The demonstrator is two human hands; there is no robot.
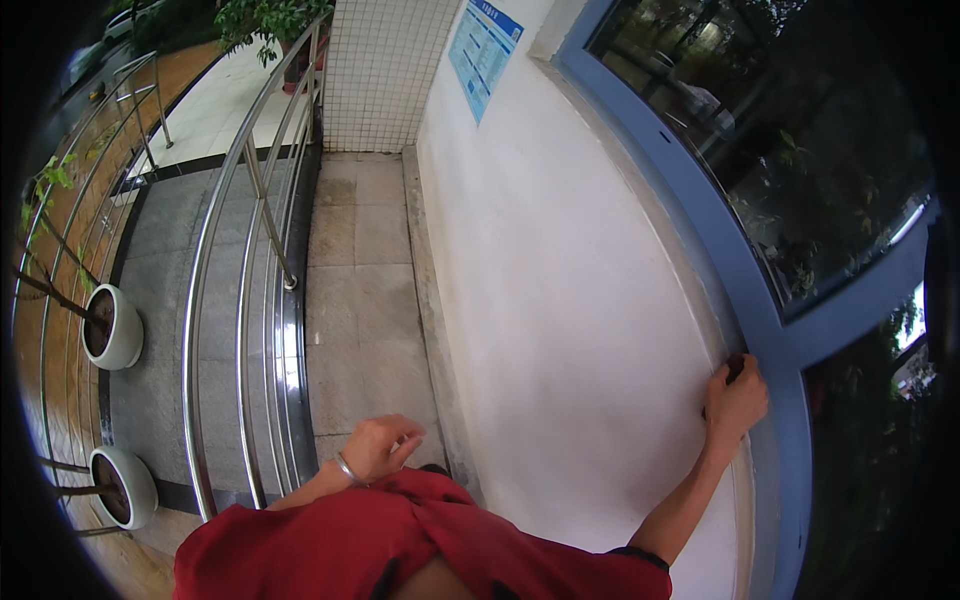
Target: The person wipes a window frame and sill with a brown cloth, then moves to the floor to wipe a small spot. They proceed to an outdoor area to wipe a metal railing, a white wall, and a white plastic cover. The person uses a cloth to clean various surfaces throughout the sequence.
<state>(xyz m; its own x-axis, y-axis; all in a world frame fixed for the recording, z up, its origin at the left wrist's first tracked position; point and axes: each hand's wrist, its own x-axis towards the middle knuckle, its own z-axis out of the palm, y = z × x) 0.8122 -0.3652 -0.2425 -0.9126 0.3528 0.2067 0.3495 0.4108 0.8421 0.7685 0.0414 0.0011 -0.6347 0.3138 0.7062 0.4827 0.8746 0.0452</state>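
Note:
My right hand [736, 397] is at the lower edge of a blue-framed window [765, 337], closed around a small dark object [735, 366] that it mostly hides; what the object is cannot be told. The hand rests by the sill [694, 300] on top of a white wall [555, 300]. My left hand [379, 448], with a silver bangle [349, 470] at the wrist, hangs before my red top, its fingers loosely bent and nothing seen in them.
Stainless steel railings [201, 285] run along my left, beside a narrow paved passage [360, 300] that ends at a tiled wall [382, 75]. Beyond the railings stand white plant pots [129, 330]. A blue printed notice [484, 56] hangs on the white wall.

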